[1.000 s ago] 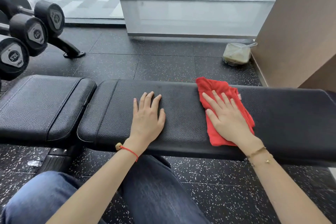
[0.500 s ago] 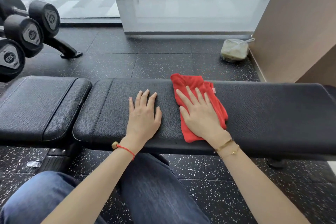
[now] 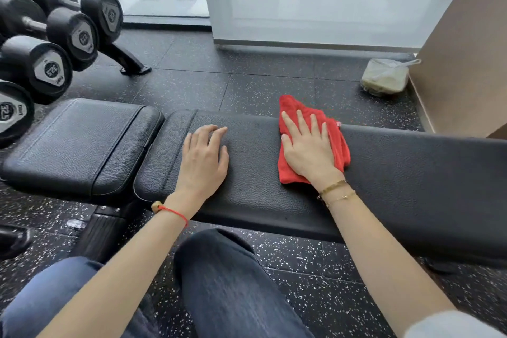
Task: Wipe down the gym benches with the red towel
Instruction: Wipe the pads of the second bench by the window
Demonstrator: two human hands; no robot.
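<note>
While both hands lie flat on the black bench pad (image 3: 397,173), neither one is gripping anything: the right hand (image 3: 308,148) presses the red towel (image 3: 338,145) down with fingers straight and slightly spread, and the left hand (image 3: 204,158) rests bare on the leather to the left, fingers relaxed, tips a little blurred. Towel sits mid-bench, bunched, reaching from the far edge of the pad toward the near edge; most of its middle is hidden under the palm, so its folds cannot be made out. A small pale tag shows at its right edge. Right wrist carries two thin gold bracelets (image 3: 336,191); left wrist a red string bracelet (image 3: 172,211) with a small bead. To the left, a separate seat pad (image 3: 79,145) lies just beside the long pad, a narrow gap between them. The long pad is cut off by the right frame edge. Beneath, the bench frame is mostly hidden; dark speckled floor (image 3: 247,85) all around. Knees in blue jeans (image 3: 227,288) fill the near edge. Far left, dumbbells (image 3: 65,33) on a rack, partly cut off; number markings hard to read. Far right, by the tan wall (image 3: 466,63), a clear bag (image 3: 385,77) with greenish contents, unclear what.
</note>
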